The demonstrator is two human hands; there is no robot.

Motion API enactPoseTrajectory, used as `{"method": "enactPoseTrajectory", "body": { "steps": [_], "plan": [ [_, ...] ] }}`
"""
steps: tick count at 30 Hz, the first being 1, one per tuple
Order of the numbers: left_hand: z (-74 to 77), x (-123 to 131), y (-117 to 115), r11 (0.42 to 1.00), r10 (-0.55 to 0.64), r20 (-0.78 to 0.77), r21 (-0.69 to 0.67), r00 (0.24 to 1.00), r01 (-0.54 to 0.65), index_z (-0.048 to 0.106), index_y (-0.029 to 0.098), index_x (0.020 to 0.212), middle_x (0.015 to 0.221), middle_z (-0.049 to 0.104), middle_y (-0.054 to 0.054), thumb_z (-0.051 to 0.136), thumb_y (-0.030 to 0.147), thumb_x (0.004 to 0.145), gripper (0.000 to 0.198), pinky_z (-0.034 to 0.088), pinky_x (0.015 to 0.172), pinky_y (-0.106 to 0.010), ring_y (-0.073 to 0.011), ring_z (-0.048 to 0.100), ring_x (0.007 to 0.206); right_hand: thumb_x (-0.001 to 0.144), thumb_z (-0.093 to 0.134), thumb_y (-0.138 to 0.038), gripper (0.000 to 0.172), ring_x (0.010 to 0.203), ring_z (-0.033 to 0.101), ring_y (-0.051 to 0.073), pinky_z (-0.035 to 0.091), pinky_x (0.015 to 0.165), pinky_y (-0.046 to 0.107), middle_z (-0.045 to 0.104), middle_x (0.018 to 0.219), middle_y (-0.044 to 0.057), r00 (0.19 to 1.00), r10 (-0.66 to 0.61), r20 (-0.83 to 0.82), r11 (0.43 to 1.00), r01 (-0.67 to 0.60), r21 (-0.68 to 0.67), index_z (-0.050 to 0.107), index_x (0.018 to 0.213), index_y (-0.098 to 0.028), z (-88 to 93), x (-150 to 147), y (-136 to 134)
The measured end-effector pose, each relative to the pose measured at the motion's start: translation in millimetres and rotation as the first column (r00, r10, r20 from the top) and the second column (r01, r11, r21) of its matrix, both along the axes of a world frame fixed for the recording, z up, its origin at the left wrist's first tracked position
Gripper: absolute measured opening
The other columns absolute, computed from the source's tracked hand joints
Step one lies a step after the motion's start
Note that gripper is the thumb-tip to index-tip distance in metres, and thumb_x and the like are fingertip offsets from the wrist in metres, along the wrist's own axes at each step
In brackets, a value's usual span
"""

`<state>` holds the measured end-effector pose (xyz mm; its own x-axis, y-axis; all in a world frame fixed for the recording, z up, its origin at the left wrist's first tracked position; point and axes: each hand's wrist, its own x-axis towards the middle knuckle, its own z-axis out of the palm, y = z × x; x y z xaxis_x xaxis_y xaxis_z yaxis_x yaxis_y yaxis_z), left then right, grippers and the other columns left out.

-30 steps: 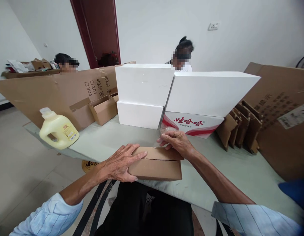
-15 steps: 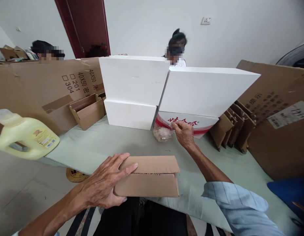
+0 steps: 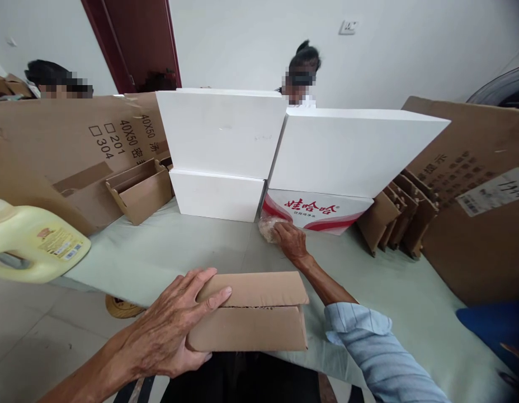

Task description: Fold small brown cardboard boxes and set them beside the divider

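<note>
My left hand (image 3: 171, 319) grips the left end of a small brown cardboard box (image 3: 251, 330), thumb across its top and fingers around the far side. The box's top flaps meet along a narrow gap. It sits at the near edge of the cloth-covered table (image 3: 217, 240). Farther off, my right hand (image 3: 291, 240) has its fingers curled on a crumpled clear plastic bag (image 3: 268, 228); the fingertips and the bag's contents are hard to make out. Behind that hand stands a white carton with red print (image 3: 318, 210).
White boxes (image 3: 221, 137) are stacked across the back. An open brown box (image 3: 140, 193) stands at left, near a yellow jug (image 3: 37, 240). Folded cardboard pieces (image 3: 394, 218) lean at right by a large carton (image 3: 477, 224). Two people sit beyond the boxes.
My right hand has moved left and slightly down, from in front of the printed carton onto the plastic bag. My left hand still holds the cardboard box. The view has shifted slightly.
</note>
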<state>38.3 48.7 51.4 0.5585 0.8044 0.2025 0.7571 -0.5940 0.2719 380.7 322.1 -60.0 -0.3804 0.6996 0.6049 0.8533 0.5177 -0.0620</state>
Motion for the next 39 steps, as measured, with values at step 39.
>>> {"method": "enactPoseTrajectory", "body": {
  "steps": [39],
  "plan": [
    [7.3, -3.6, 3.3, 0.999, -0.028, -0.034, -0.047, 0.999, 0.026, 0.030, 0.036, 0.171, 0.170, 0.033, -0.017, 0.092, 0.027, 0.073, 0.116, 0.047, 0.117, -0.063, -0.0438, 0.042, 0.151, 0.097, 0.064, -0.039, 0.038, 0.121, 0.060, 0.038, 0.052, 0.097, 0.047, 0.067, 0.138, 0.020, 0.982, -0.136, -0.131, 0.944, 0.089, -0.319, 0.067, 0.128, -0.017, 18.3, -3.4, 2.0]
  ]
}}
